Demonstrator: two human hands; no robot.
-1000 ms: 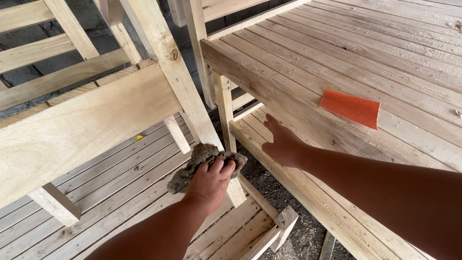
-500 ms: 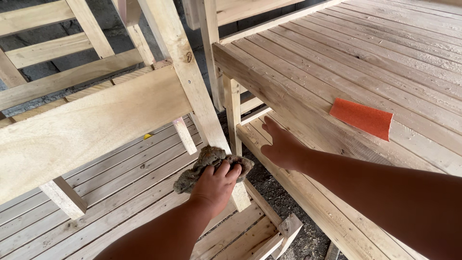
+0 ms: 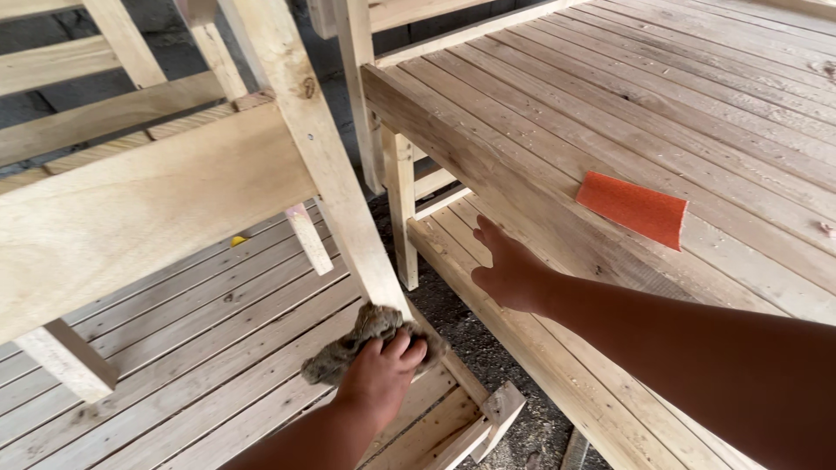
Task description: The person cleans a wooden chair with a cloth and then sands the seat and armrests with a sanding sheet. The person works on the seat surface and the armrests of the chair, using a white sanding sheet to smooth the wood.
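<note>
Lower on the slanted post (image 3: 335,187) now, our left hand (image 3: 380,376) presses the balled rag (image 3: 361,341), fingers curled over it; the post's long axis climbs up-left; our right hand (image 3: 509,271) rests open, empty, on the bench rail (image 3: 522,344); orange sandpaper (image 3: 632,208) lies beyond.

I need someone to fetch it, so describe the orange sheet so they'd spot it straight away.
Start at the big slatted wooden platform on the right. The orange sandpaper sheet lies flat near its front edge, just beyond the right hand. It is the only bright, flat thing on pale wood.
</note>
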